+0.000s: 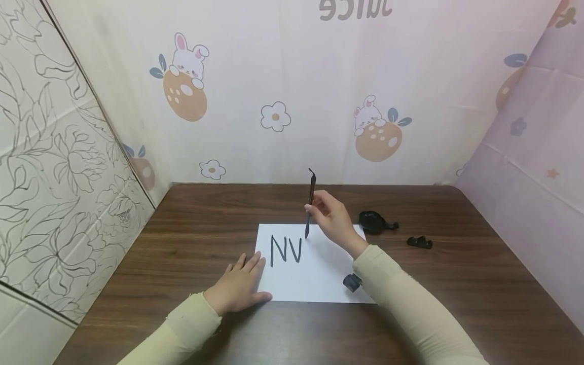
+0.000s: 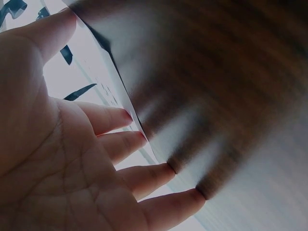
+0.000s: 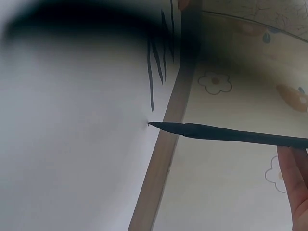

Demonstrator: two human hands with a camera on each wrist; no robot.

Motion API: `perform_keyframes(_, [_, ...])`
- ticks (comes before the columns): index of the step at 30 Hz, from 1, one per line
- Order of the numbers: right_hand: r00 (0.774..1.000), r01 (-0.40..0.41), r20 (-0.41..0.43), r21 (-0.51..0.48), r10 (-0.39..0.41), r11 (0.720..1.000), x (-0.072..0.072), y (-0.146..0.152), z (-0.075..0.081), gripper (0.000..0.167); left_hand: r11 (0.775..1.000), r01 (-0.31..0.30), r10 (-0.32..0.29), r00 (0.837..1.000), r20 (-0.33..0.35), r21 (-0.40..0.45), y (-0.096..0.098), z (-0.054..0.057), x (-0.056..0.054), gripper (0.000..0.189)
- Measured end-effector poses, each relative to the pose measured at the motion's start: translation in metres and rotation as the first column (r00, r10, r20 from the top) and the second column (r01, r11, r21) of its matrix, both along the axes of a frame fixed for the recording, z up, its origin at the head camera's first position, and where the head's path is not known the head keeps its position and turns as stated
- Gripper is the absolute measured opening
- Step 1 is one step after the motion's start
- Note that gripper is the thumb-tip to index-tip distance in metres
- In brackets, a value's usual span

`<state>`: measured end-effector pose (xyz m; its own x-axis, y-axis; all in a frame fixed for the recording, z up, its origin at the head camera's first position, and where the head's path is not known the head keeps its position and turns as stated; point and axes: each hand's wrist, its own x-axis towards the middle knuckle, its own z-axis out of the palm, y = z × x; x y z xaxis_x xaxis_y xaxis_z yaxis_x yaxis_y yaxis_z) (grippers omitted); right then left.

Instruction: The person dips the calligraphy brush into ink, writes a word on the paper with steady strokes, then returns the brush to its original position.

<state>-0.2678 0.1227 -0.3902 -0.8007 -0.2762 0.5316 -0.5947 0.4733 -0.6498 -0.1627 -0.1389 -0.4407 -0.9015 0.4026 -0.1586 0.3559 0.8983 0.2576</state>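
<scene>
A white sheet of paper (image 1: 315,284) lies on the table, bearing dark brush strokes that look like N and V (image 1: 286,250). In the head view my right hand (image 1: 335,218) pinches a dark writing brush (image 1: 312,188) by its handle, held nearly upright. Its pointed tip meets the paper, or very nearly does, just right of the last stroke; the right wrist view shows the brush (image 3: 211,132) with a tiny dark mark at its tip. My left hand (image 1: 239,284) rests with fingers spread on the sheet's left edge, its thumb at the near left corner.
Right of the sheet's far corner sits a black oval dish (image 1: 371,223) with a short handle. Beyond it lies a small black wavy-topped brush rest (image 1: 420,242). A small black block (image 1: 352,283) is by my right cuff. A printed curtain (image 1: 296,66) backs the brown wooden table (image 1: 210,208).
</scene>
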Motion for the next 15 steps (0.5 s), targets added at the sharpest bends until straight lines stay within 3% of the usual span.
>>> perform_keyframes(15, [0.999, -0.022, 0.040, 0.017, 0.021, 1.000, 0.0052, -0.0005, -0.0029, 0.022, 1.000, -0.003, 0.003, 1.000, 0.004, 0.009, 0.0002, 0.0005, 0.0012, 0.088])
